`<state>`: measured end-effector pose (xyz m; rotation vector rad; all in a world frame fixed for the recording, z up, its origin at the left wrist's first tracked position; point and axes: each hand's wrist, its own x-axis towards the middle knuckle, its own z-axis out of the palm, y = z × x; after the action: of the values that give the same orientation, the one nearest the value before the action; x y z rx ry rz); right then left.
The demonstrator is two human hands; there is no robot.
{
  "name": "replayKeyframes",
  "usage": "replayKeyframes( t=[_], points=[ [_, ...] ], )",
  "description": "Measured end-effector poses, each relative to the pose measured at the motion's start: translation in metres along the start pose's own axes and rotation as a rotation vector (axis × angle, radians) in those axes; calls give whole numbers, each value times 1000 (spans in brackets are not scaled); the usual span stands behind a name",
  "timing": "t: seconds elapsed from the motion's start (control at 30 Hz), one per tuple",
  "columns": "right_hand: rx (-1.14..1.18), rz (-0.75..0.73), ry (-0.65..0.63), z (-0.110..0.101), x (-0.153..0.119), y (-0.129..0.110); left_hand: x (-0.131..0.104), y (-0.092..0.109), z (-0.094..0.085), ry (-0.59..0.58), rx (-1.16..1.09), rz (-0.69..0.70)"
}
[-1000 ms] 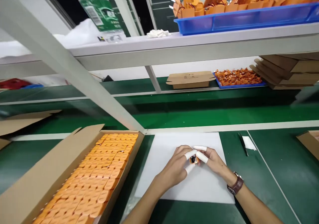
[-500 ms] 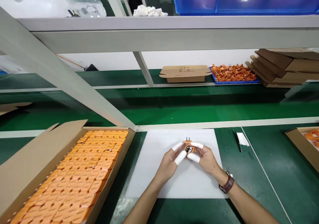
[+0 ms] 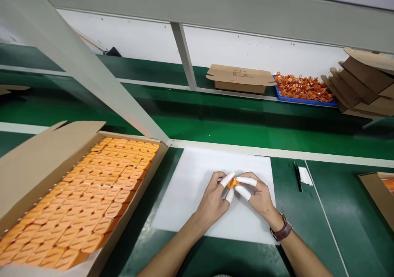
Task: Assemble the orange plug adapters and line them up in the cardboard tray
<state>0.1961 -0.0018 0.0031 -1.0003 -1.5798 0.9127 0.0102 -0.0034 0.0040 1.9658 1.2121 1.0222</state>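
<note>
Between the fingertips of both hands is a small orange plug (image 3: 233, 183), held over a white sheet (image 3: 175, 203). My left hand (image 3: 212, 201) pinches its left side with thumb and index finger, both in white finger cots. My right hand (image 3: 260, 197), also with white cots on thumb and index finger, grips the right side and has a brown-strapped watch at the wrist. The fingers cover much of the plug, and its metal pins do not show now.
At left stands an open carton (image 3: 135, 186) packed with rows of orange pieces. Right of the sheet lie a dark slim tool (image 3: 298, 177) and a white slip (image 3: 305, 176). Another carton (image 3: 374, 195) is far right. Behind are a blue tray (image 3: 308, 99) of orange parts, stacked cartons and a slanted frame post.
The plug has been turned in my fingers, so its two pins and dark inside no longer show. My left hand has rolled over it. The view has tilted downward.
</note>
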Motion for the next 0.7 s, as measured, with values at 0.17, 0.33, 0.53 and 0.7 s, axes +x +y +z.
replayKeyframes(
  t=[0.17,0.33,0.53,0.7],
  points=[
    [1,11,44,0,1,-3,0,1,3,11,-94,-148],
    [-74,-76,36,-4,-1,-1,8,1,2,-21,-588,-453],
    [-267,-321,-141,-5,-5,2,13,2,0,20,-666,-528],
    [-313,-383,-113,0,-7,5,10,-5,1,6,-617,-512]
  ],
)
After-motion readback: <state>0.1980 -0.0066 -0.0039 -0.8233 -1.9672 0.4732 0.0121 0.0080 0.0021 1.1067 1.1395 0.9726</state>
